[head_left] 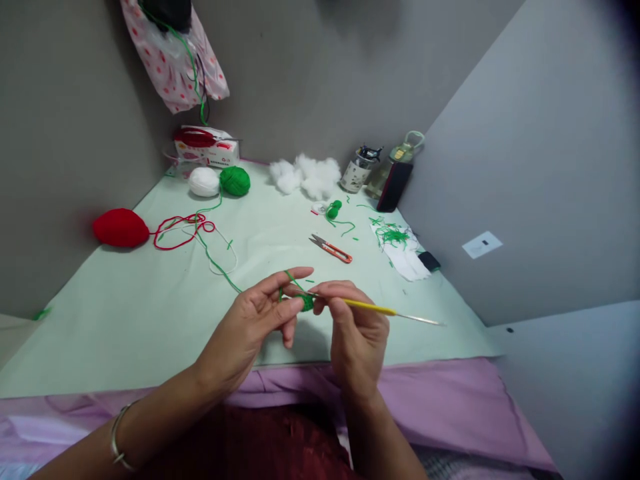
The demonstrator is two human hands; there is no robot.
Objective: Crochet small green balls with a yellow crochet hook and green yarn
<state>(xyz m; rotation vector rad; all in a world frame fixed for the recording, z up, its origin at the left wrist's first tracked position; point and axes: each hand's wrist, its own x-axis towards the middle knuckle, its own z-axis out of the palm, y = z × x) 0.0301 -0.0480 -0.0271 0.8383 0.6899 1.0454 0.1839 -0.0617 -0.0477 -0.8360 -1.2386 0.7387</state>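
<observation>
Between thumb and fingers, my left hand (pixel 260 310) pinches a small green crochet piece (pixel 307 303). Green yarn loops over its raised index finger and trails back to the green yarn ball (pixel 235 181). My right hand (pixel 357 327) grips a crochet hook (pixel 373 307) with a yellow handle, its silver tail pointing right. The hook's tip meets the green piece, where fingers partly hide it. Just beyond the hands lie orange-handled thread snips (pixel 331 249).
A red yarn ball (pixel 121 227) and a white yarn ball (pixel 204 181) sit left. White stuffing (pixel 306 176), a pen holder (pixel 356 172), a bottle (pixel 400 160) and a phone (pixel 395 187) stand along the back. Green scraps (pixel 393 236) lie on white paper (pixel 413 262) at right.
</observation>
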